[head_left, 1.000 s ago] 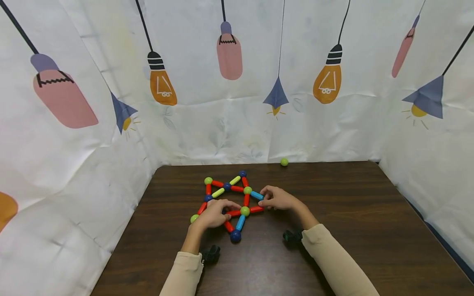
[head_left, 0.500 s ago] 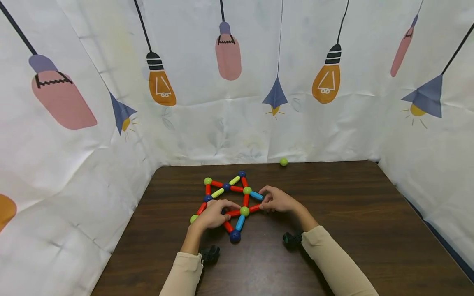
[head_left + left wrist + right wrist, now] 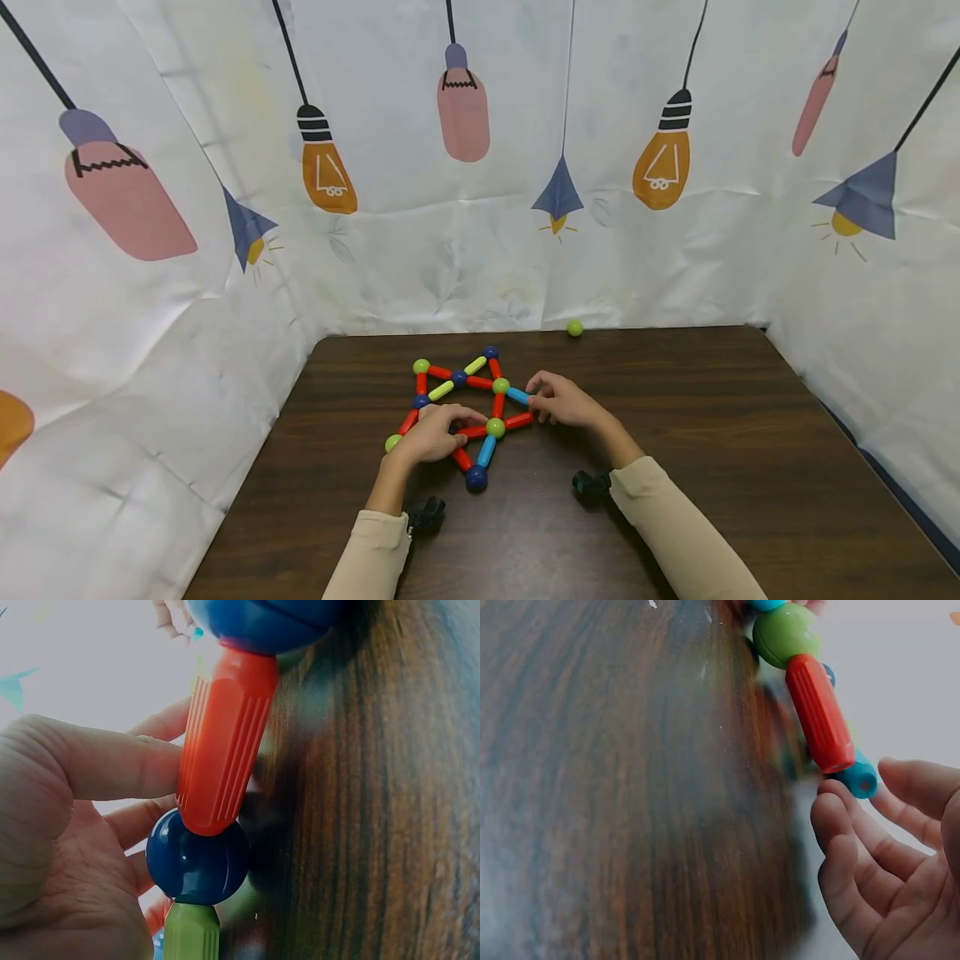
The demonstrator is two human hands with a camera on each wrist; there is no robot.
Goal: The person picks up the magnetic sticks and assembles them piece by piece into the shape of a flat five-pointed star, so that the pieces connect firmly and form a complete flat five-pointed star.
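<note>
A flat frame of magnetic rods and balls lies on the dark wooden table [image 3: 675,500], star-like in outline. My left hand [image 3: 431,435] is over its near left part; the thumb presses a red rod [image 3: 225,742] beside a dark blue ball [image 3: 196,855], with fingers behind it. At the frame's right side, my right hand [image 3: 566,402] is by the free end of a light blue rod [image 3: 519,397]. In the right wrist view its thumb and fingers are spread around that end, with a gap showing. A red rod [image 3: 819,712] sticks out from a green ball [image 3: 496,428] nearby.
A loose green ball [image 3: 575,328] sits at the table's far edge. Behind the table hangs a white cloth [image 3: 480,258] printed with lamps. Black wrist cameras [image 3: 427,516] stick out below both wrists.
My right hand held the end of the red rod half a second ago, then let go and moved slightly up towards the light blue rod. That red rod now points more upward. The left hand stays put.
</note>
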